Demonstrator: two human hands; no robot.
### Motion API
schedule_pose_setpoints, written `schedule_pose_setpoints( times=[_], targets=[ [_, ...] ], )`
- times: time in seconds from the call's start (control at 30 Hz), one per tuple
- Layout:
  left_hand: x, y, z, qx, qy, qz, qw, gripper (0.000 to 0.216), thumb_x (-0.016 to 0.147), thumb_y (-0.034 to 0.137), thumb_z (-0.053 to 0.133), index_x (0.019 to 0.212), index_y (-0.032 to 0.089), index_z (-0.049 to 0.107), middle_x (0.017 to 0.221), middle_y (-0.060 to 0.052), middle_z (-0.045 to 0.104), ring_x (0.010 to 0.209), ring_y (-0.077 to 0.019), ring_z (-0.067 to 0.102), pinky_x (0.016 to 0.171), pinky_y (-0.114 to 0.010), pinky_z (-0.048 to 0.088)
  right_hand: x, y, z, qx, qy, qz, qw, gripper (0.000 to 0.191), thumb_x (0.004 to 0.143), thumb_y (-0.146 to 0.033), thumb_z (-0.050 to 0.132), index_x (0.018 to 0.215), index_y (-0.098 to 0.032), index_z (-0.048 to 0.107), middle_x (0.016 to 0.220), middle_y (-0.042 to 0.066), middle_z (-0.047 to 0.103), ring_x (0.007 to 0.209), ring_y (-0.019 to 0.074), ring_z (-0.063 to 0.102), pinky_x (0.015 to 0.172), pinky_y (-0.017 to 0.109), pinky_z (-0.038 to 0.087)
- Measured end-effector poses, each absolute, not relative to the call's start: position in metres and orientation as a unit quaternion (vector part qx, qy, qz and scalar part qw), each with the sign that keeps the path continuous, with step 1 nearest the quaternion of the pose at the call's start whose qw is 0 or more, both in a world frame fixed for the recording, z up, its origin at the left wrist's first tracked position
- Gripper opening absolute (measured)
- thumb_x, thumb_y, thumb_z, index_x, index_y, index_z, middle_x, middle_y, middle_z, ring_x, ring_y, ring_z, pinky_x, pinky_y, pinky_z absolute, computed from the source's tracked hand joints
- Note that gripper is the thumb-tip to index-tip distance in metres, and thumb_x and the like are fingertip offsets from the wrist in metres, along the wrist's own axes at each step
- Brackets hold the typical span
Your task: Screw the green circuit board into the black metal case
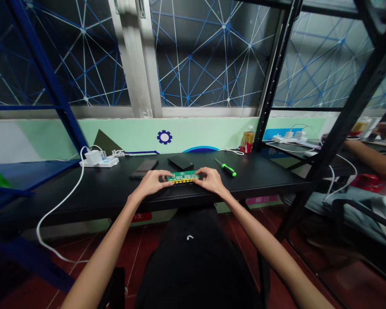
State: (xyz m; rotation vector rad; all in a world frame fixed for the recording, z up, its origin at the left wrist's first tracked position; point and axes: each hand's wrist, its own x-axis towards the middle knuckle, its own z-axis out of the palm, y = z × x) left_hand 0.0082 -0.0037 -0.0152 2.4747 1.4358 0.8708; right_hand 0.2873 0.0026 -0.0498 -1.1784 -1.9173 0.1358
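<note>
Between my two hands is a green circuit board [182, 176] with a yellow strip along its near edge, held just above the front part of the black desk. My left hand [152, 182] pinches its left end between thumb and fingers. At the right end, my right hand [211, 179] grips it the same way. Behind the board lies a flat black rectangular piece [180, 162]. A dark phone-like slab [144, 168] rests beyond my left hand. To the right of my right hand is a screwdriver [227, 168] with a bright green handle, its shaft pointing away.
A white power strip [103, 160] with a plugged-in adapter sits at the desk's left, its cable hanging off the front. A bottle [247, 140] stands at the back right beside a black metal post [273, 77]. Another person's arm [369, 159] is at the neighbouring desk.
</note>
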Motion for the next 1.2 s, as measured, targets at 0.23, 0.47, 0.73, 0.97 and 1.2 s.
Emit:
schedule_pose_setpoints(
  times=[0.23,0.47,0.73,0.97,1.2],
  targets=[
    [0.007,-0.0006,-0.0171,0.825,0.483,0.282,0.078,0.038,0.077,0.048,0.071,0.105,0.024,0.078,0.102,-0.007,0.076,0.084,-0.0217,0.067,0.083,-0.035,0.046,0.2869,0.0014,-0.0498,-0.49,-0.765,0.045,0.416,0.024,0.073,-0.042,0.072,0.087,-0.023,0.074,0.078,0.001,0.071,0.067,0.0156,0.06,0.061,0.026,0.04],
    [0.0075,-0.0035,-0.0137,0.827,0.483,0.275,0.083,0.037,0.078,0.048,0.07,0.106,0.025,0.078,0.105,-0.006,0.076,0.081,-0.0204,0.065,0.08,-0.034,0.047,0.287,0.0012,-0.05,-0.493,-0.77,0.048,0.402,0.024,0.074,-0.042,0.07,0.089,-0.024,0.074,0.08,0.001,0.073,0.07,0.0163,0.063,0.061,0.026,0.039],
    [0.0081,-0.0058,-0.01,0.83,0.482,0.263,0.093,0.035,0.08,0.048,0.069,0.105,0.026,0.078,0.105,-0.006,0.076,0.079,-0.0198,0.064,0.078,-0.033,0.048,0.2869,-0.0009,-0.0476,-0.495,-0.771,0.056,0.397,0.024,0.075,-0.043,0.07,0.09,-0.024,0.074,0.079,0.0,0.073,0.072,0.0172,0.064,0.061,0.026,0.038],
    [0.0092,-0.0066,-0.0101,0.831,0.481,0.264,0.09,0.033,0.079,0.046,0.07,0.103,0.026,0.078,0.106,-0.005,0.076,0.08,-0.0201,0.065,0.078,-0.033,0.048,0.2879,-0.0003,-0.0472,-0.488,-0.771,0.071,0.404,0.024,0.074,-0.044,0.072,0.088,-0.024,0.074,0.081,0.0,0.074,0.071,0.0166,0.064,0.061,0.025,0.039],
    [0.0121,-0.0078,-0.0115,0.836,0.457,0.279,0.116,0.025,0.078,0.041,0.07,0.093,0.023,0.079,0.11,-0.005,0.076,0.078,-0.0195,0.066,0.079,-0.034,0.051,0.2874,0.0001,-0.0478,-0.493,-0.773,0.066,0.394,0.024,0.075,-0.045,0.07,0.088,-0.025,0.073,0.083,0.0,0.073,0.071,0.0159,0.063,0.061,0.025,0.038]
  ],
)
